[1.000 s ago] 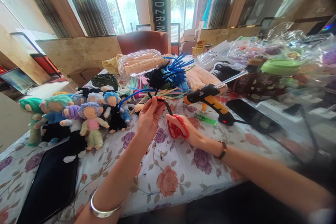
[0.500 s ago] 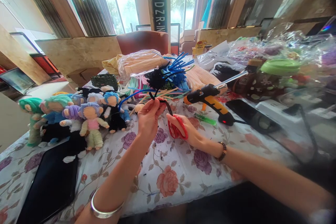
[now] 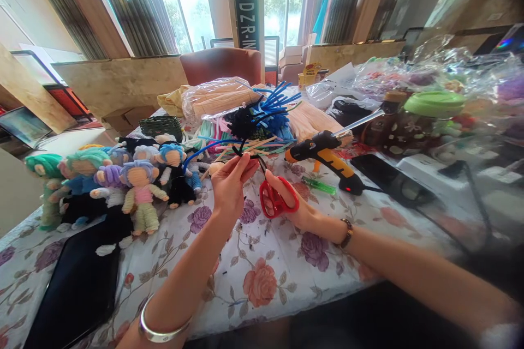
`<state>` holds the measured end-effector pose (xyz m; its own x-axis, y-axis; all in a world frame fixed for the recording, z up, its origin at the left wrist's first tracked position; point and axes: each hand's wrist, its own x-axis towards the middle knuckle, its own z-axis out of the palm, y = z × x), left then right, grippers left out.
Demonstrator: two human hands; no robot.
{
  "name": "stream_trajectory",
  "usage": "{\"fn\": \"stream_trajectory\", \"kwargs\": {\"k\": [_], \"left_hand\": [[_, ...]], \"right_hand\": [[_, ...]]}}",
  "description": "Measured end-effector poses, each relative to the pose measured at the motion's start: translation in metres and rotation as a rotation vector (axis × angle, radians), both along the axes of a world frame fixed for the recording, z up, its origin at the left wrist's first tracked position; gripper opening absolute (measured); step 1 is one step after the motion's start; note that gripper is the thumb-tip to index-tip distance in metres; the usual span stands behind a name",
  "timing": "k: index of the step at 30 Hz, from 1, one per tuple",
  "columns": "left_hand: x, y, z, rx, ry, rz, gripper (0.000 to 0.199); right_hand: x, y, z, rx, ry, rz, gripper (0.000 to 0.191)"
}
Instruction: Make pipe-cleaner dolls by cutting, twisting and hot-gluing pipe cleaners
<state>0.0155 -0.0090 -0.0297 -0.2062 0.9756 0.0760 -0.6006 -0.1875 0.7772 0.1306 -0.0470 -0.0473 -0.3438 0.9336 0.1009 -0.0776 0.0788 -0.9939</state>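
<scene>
Pinched in the fingertips of my left hand point(image 3: 230, 179) is a black pipe cleaner point(image 3: 240, 147), whose bent end sticks up above the thumb. My right hand point(image 3: 298, 204) grips red-handled scissors point(image 3: 279, 208), with the handle loops spread apart. The scissors' dark blades point up and left at the pipe cleaner by my left fingers; whether they touch it I cannot tell. Behind my hands lies a pile of pipe cleaners point(image 3: 278, 106), blue, black and other colours. Small black clippings are scattered on the floral tablecloth point(image 3: 262, 283) below.
Several yarn dolls point(image 3: 141, 191) stand at the left, beside a black tablet-like slab point(image 3: 77, 283). A glue gun point(image 3: 327, 155) with a glue stick, a green lighter-like object point(image 3: 319, 185), a phone point(image 3: 380, 174) and a green-lidded jar point(image 3: 434, 106) are at the right.
The scissors' handles have spread wider in my right hand and its blades look parted. My left hand stays almost in place with the pipe cleaner. The view has shifted slightly.
</scene>
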Motion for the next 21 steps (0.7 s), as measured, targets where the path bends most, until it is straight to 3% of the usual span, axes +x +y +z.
{"fn": "stream_trajectory", "kwargs": {"k": [3, 7, 16, 21], "left_hand": [[0.001, 0.0, 0.001, -0.044, -0.019, -0.017, 0.008], [0.002, 0.0, 0.002, -0.075, -0.06, -0.042, 0.006], [-0.002, 0.004, -0.002, -0.039, -0.057, -0.039, 0.006], [-0.002, 0.003, -0.001, -0.055, -0.051, -0.044, 0.007]], "right_hand": [[0.001, 0.001, -0.003, -0.109, 0.192, 0.118, 0.062], [0.001, 0.001, -0.004, -0.178, 0.286, 0.142, 0.055], [0.0, 0.008, -0.01, -0.054, 0.124, 0.007, 0.059], [0.0, 0.006, -0.012, -0.01, 0.005, -0.065, 0.05]]}}
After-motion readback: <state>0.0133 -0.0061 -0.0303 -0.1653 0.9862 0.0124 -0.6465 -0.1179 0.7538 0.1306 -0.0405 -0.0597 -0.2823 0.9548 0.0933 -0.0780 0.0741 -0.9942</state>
